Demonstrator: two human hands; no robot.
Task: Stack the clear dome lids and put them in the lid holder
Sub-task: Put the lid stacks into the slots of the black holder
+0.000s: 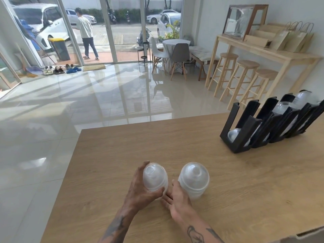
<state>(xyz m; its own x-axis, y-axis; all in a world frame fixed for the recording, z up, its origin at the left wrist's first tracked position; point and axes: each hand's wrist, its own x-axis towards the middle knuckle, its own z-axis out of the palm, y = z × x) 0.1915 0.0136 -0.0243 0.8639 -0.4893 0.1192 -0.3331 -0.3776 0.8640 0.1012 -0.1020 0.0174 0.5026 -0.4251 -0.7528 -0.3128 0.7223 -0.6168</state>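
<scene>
Two short stacks of clear dome lids stand on the wooden counter (pixel 228 181) near its front. My left hand (pixel 140 188) wraps around the left stack (pixel 155 178), thumb at its base. My right hand (pixel 177 199) rests on the counter, fingers against the near side of the right stack (pixel 193 179), and I cannot tell whether it grips it. A black lid holder (pixel 245 130) with several slanted slots stands at the counter's far right; clear lids (pixel 284 106) lie in some slots.
The counter's left and far edges drop to a glossy tiled floor. Beyond are wooden stools (pixel 245 76), a side table with paper bags (pixel 289 39), and a small round table with chairs (pixel 175 50). A person walks outside the glass doors.
</scene>
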